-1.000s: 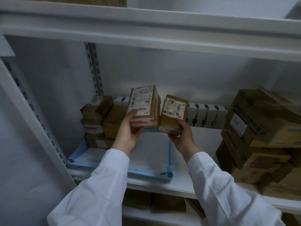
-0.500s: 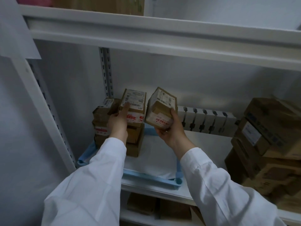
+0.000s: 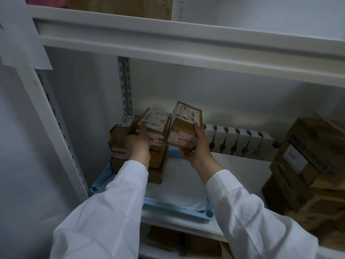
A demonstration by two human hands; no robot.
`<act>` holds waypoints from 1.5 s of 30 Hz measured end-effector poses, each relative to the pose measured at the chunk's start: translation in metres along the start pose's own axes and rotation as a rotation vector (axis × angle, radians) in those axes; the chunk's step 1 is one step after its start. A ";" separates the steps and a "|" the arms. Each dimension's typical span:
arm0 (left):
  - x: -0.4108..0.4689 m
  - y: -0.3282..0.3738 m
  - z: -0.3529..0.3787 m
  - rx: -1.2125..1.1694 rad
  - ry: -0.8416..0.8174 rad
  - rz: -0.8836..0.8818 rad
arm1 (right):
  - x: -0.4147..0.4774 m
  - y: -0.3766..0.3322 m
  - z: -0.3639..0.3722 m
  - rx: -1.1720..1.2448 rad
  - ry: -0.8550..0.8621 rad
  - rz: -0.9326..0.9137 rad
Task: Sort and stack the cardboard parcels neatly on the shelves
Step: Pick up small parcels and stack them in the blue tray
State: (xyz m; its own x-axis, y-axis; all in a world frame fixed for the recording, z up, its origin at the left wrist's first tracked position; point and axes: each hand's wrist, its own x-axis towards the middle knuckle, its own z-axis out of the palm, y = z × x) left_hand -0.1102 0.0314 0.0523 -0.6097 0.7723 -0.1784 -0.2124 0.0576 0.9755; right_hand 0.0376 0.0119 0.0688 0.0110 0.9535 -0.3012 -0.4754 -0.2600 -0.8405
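Observation:
My left hand grips a labelled cardboard parcel that sits on top of a stack of parcels in a blue tray. A second stack stands just left of it, against the shelf's back corner. My right hand holds another small parcel from below, tilted, in the air right beside the first one. Both parcels carry white barcode labels and red-printed tape.
White boxes with black clips line the back of the shelf. A tall pile of larger cardboard boxes fills the right side. The upper shelf beam runs overhead. More parcels lie on the shelf below.
My left hand has set its parcel down onto the right stack in the tray. My right hand has carried its parcel left and tilted it, close beside that stack.

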 end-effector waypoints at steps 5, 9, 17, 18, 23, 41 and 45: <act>-0.001 -0.003 0.001 0.134 0.040 0.020 | 0.000 -0.006 0.007 0.016 0.040 -0.085; -0.002 -0.005 0.000 0.188 0.031 0.058 | -0.005 -0.014 0.014 0.083 0.034 -0.091; -0.004 0.000 -0.012 0.203 0.094 0.044 | -0.011 -0.022 0.048 -0.164 -0.070 -0.187; -0.007 0.005 -0.015 0.212 0.144 0.098 | -0.013 -0.023 0.053 -0.181 -0.095 -0.188; -0.020 0.024 -0.020 0.155 -0.014 0.563 | -0.021 -0.018 0.079 -0.221 -0.133 -0.158; -0.020 0.036 -0.028 0.042 -0.266 0.446 | -0.039 -0.021 0.086 -0.450 -0.270 -0.116; -0.020 0.038 -0.028 0.047 -0.262 0.442 | -0.039 -0.022 0.085 -0.485 -0.265 -0.116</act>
State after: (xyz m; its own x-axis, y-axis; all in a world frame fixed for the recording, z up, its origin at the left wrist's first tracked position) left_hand -0.1271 0.0008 0.0891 -0.4203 0.8614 0.2850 0.0604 -0.2869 0.9561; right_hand -0.0273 -0.0063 0.1371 -0.2117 0.9694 -0.1241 -0.0249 -0.1323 -0.9909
